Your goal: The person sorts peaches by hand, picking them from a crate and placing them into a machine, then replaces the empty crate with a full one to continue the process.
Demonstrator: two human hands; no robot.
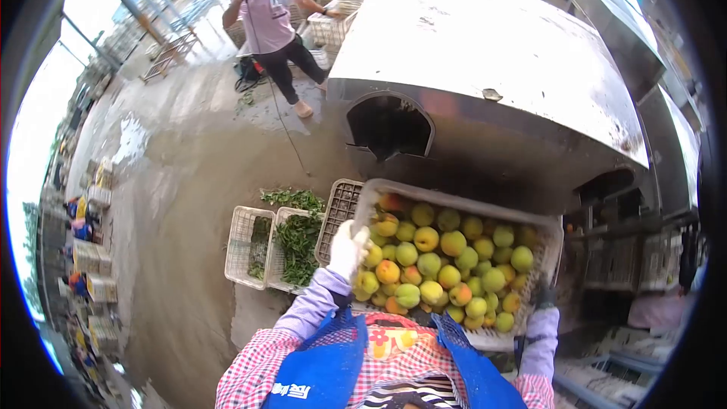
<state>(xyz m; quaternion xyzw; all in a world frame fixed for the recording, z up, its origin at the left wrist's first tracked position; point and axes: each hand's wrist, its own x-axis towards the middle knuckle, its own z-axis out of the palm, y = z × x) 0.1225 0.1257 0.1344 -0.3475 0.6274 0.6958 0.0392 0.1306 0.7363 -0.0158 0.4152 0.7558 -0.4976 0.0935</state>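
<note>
A whitish plastic crate [462, 201] full of yellow-green peaches [425, 239], some blushed orange-red, is right in front of my body. My left hand [350, 250], in a white glove, grips its left rim with the fingers closed round the edge. At the crate's right end is my right hand [544, 297] in a dark glove, holding the side; its fingers are mostly hidden. Against the crate's left end, an edge of another crate [339, 220] with a lattice pattern shows beneath it.
A large metal machine [492, 53] with an arched opening [390, 125] stands just ahead. Left on the wet floor are two white crates [248, 246] with green leaves [297, 246]. A person [273, 23] holding a thin hose or rod stands beyond. Stacked crates [95, 257] line the far left.
</note>
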